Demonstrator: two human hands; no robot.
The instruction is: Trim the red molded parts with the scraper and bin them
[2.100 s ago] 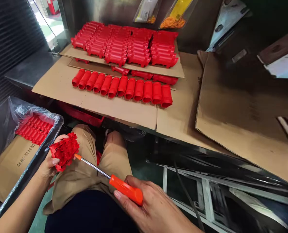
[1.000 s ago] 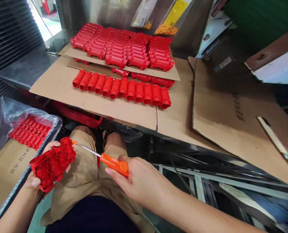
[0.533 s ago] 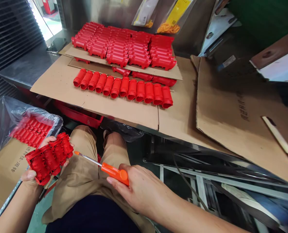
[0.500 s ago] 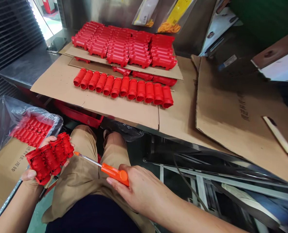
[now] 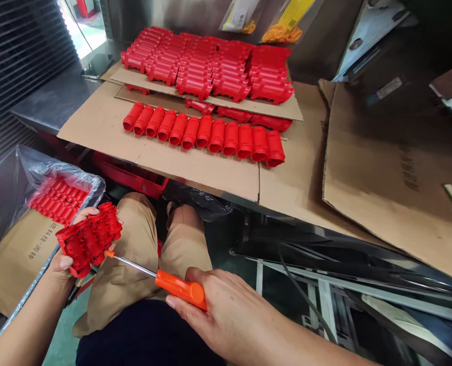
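My left hand is closed round a red plastic part with several barrel-shaped sections side by side, its ribbed inner face towards me. My right hand grips the orange handle of a screwdriver-like tool with a thin metal shaft. At the shaft's end sits a small orange piece, close to the lower right edge of the red part; whether it touches cannot be told. Both hands are above my lap, in front of the table.
On the cardboard-covered table stands a row of red cylinders, with stacked red parts behind. Bags of orange rings lean at the back. A plastic-lined box of red parts is at left. A cardboard sheet lies at right.
The tool's tip has moved left and slightly down relative to the red part, to its lower right edge. The red part is held slightly turned. The whole scene has shifted right in view.
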